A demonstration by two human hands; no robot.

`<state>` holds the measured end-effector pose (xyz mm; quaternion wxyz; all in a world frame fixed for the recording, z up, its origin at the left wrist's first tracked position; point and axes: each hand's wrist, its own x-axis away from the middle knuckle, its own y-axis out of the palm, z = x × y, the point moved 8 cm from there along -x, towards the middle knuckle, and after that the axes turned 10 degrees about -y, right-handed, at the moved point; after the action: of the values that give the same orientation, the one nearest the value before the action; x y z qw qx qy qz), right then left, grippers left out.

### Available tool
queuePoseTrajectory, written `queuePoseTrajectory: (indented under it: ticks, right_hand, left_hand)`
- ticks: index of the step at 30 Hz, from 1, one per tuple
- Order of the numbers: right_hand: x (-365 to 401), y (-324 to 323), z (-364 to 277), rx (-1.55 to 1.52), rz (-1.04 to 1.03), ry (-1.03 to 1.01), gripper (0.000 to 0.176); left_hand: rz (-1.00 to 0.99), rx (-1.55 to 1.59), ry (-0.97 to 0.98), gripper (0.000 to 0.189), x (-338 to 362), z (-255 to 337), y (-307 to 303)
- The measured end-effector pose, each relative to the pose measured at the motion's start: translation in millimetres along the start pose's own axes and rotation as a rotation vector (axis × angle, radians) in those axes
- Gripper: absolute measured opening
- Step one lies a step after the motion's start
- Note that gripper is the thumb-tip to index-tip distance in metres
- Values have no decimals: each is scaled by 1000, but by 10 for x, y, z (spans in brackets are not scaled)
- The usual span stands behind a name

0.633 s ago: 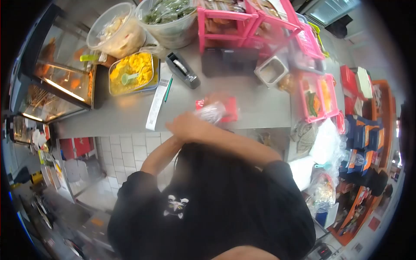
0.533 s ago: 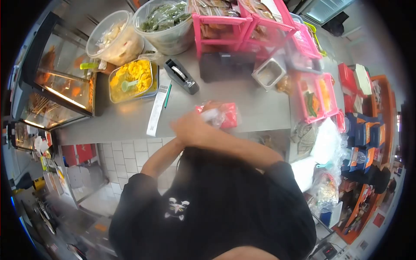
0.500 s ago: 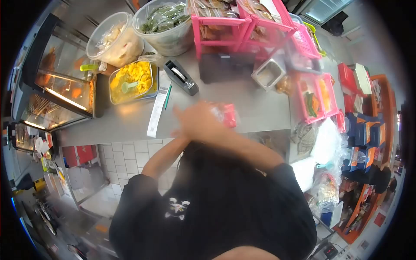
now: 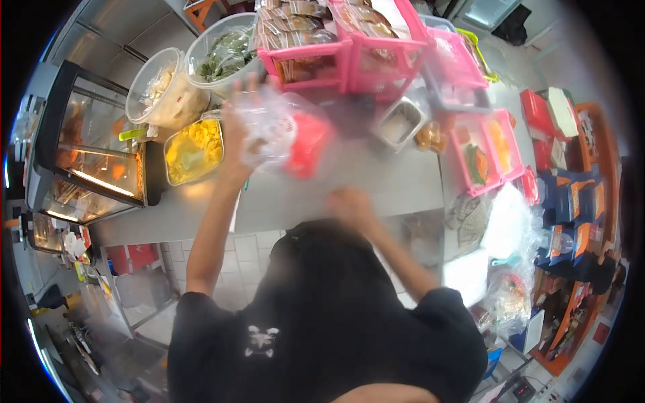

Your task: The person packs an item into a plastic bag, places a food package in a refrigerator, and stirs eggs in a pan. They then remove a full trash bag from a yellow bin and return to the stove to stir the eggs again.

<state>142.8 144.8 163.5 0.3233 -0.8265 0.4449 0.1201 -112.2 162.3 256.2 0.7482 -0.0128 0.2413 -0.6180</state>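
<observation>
My left hand [image 4: 235,138] is raised over the counter on the left, its fingers behind a clear plastic bag [image 4: 265,131] that it holds up. A bright red packet [image 4: 310,144] shows at the right side of the bag, blurred by motion. My right hand [image 4: 349,207] is near the counter's front edge, smeared but with its fingers curled in, and nothing shows in it. Just left of the left hand stands a tray of yellow food [image 4: 196,151]. The bag hides the counter behind it.
A heated glass display case [image 4: 101,158] stands at the left. Behind are tubs of pale pieces [image 4: 164,97] and green leaves [image 4: 225,60], and pink baskets [image 4: 302,57] of packaged food. A metal container [image 4: 400,124] and a pink divided basket [image 4: 487,154] sit on the right.
My hands were together low over the counter and are now apart. The left has gone up and left with the clear bag; the right has moved slightly right. The red packet appears higher and further left.
</observation>
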Motion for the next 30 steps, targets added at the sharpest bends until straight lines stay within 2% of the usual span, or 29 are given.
queuePoseTrajectory:
  ticks: [1, 2, 3, 4, 5, 6, 7, 8, 10, 11, 12, 14, 15, 16, 17, 18, 21, 24, 28, 30]
  right_hand:
    - [-7, -160, 288, 105, 69, 44, 18]
    - [-117, -464, 725, -56, 315, 317, 20]
    - [-356, -766, 951, 93, 338, 445, 22]
    - [-452, -917, 1390, 125, 423, 422, 24]
    - [-559, -990, 1749, -42, 427, 591, 19]
    - [-637, -1026, 2178, -154, 425, 719, 17]
    - [-626, -977, 2573, -266, 420, 849, 16]
    - [-653, -953, 2790, -269, 427, 850, 16]
    - [-910, -948, 2941, 581, -74, 759, 18]
    - [-954, -956, 2860, 581, -67, 755, 18]
    - [-930, -970, 2757, 469, -14, 833, 19]
    - [-967, -965, 2548, 358, 36, 903, 19]
    - [-913, -975, 2494, 232, 151, 998, 18]
    - [-837, -974, 2473, 105, 268, 1088, 17]
    - [-821, -961, 2552, 113, 259, 1111, 18]
    - [-789, -941, 2673, 122, 256, 1111, 18]
    - [-687, -781, 2900, -282, 361, 1220, 19]
    - [-652, -705, 2905, -398, 315, 1324, 20]
    - [-676, -716, 2675, -430, 383, 1253, 27]
    - [-626, -688, 2724, -332, 322, 1265, 33]
  left_hand:
    - [57, -125, -77, 71, 590, -148, -190]
    - [124, -255, -137, 67, 502, -515, -296]
    - [193, -383, -202, 64, 696, -752, -361]
    - [263, -511, -264, 60, 900, -978, -494]
    - [334, -640, -320, 56, 970, -1241, -623]
    - [330, -643, -314, 56, 1015, -1153, -629]
    - [198, -449, -507, 50, 1107, -1191, -570]
    - [64, -251, -691, 45, 1252, -1241, -462]
    - [160, 945, -302, 40, 1393, -1114, 67]
    - [38, 194, -398, 40, 1428, -1184, 228]
    - [-79, -561, -454, 43, 1427, -1209, 347]
    - [-103, -165, -409, 41, 1390, -1021, 785]
    - [-99, -162, -409, 41, 1409, -1087, 977]
    - [-119, -339, -259, 41, 1453, -1138, 1205]
    - [-139, -510, -110, 42, 1512, -1119, 1379]
    - [-136, -501, -111, 42, 1506, -1088, 1425]
    - [-185, -423, -205, 41, 1415, -1078, 1487]
    - [-206, -436, -194, 41, 1402, -1029, 1495]
    - [-196, -445, -148, 40, 1378, -1027, 1480]
    - [-193, -454, -119, 39, 1382, -1033, 1482]
